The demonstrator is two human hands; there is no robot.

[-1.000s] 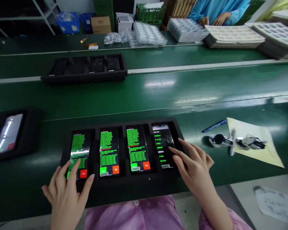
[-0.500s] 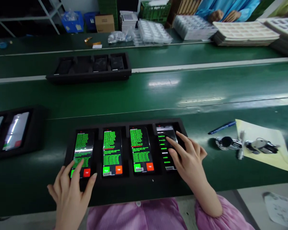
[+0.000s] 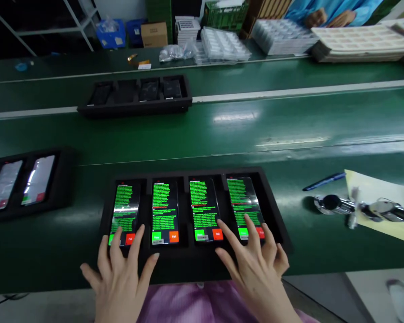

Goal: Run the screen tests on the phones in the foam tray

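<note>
A green workbench (image 3: 155, 139) crosses the room from left to right, with a black tray (image 3: 188, 255) at its near edge.

My left hand (image 3: 123, 273), palm down with the fingers spread and gripping nothing, lies over the near end of the leftmost phone (image 3: 125, 211). My right hand (image 3: 256, 267), its fingers likewise apart and gripping nothing, reaches over the near ends of the third phone (image 3: 204, 208) and the rightmost phone (image 3: 242, 197). Whether my fingertips touch the glass, I cannot tell. The second phone (image 3: 164, 211) lies uncovered between my hands. All four phones lie face up, one per compartment, lit with green text above green and red buttons.

To the right of the tray are a blue pen (image 3: 324, 181), shiny metal items (image 3: 334, 203) and a yellow sheet (image 3: 366, 186), partly beneath the metal. To the left, a second tray (image 3: 65, 175) bears phones with pale screens. Farther off stands a third tray (image 3: 134, 110) with dark contents. At the far side are clear plastic trays (image 3: 225, 45), a cardboard box (image 3: 154, 35) and, at right, a co-worker's hands (image 3: 316, 18) below blue sleeves.
</note>
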